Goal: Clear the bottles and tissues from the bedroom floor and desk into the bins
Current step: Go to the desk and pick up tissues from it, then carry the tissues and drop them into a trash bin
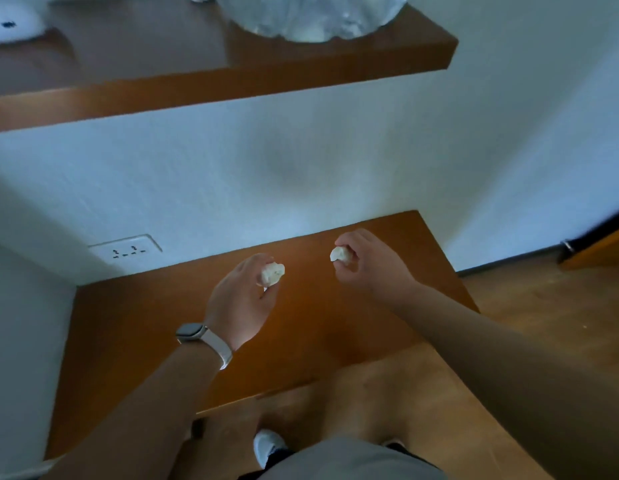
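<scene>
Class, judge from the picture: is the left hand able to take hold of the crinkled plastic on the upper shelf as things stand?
Probably not yet. The left hand grips a crumpled tissue, so its fingers are taken. Nothing stands between it and the plastic on the shelf, though.

A brown wooden desk (128, 341) stands against a white wall (301, 150), with a socket (126, 250) just above its back left edge, a wooden shelf (231, 84) higher up, and a dimly lit wood floor (526, 306) to its right.
</scene>
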`<state>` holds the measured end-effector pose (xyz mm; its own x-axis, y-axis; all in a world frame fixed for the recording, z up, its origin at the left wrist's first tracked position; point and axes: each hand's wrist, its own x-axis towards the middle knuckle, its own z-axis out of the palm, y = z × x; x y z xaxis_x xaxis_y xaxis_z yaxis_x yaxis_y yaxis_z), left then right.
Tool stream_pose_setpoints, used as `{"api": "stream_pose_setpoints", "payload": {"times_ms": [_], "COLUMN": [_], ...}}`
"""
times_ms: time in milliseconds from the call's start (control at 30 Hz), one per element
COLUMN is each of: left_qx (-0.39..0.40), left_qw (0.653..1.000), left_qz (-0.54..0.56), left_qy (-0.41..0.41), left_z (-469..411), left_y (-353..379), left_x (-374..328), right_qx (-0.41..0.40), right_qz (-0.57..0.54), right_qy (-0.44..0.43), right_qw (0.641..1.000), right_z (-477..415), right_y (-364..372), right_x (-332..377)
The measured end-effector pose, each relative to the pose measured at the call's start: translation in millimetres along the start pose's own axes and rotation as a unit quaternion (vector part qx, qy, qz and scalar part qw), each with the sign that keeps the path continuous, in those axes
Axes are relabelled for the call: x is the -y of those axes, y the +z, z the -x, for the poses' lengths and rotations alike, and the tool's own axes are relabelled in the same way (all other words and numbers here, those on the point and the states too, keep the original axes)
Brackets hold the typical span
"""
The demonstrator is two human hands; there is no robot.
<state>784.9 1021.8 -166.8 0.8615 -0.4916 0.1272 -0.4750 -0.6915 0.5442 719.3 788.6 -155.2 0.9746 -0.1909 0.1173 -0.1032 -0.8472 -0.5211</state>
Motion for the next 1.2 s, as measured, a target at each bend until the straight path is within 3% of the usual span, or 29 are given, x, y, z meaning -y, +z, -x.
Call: {"api": "stream_pose_setpoints", "payload": {"times_ms": [600, 800, 1200], "left_qx": [0.094, 0.144, 0.251], "left_qw": [0.976, 0.953, 0.889], "left_qz": [0.019, 0.036, 0.122], "left_qy": [0.197, 0.263, 0.363], "left_z": [-37.2, -48.5, -102.8], "left_y": [165.0, 199.4, 327.9], "left_x": [-312.5, -386.3, -511.7], "right_qx": [-0.154, -0.229, -0.289], "right_qz": [0.011, -0.010, 0.007], "right_qy": [0.157, 0.246, 0.440], "right_qw": [0.975, 0.942, 0.851], "right_z": [174.2, 230.9, 306.7], "right_y": [-200.2, -249.7, -298.4], "right_x": [-227.1, -274.5, -374.0]}}
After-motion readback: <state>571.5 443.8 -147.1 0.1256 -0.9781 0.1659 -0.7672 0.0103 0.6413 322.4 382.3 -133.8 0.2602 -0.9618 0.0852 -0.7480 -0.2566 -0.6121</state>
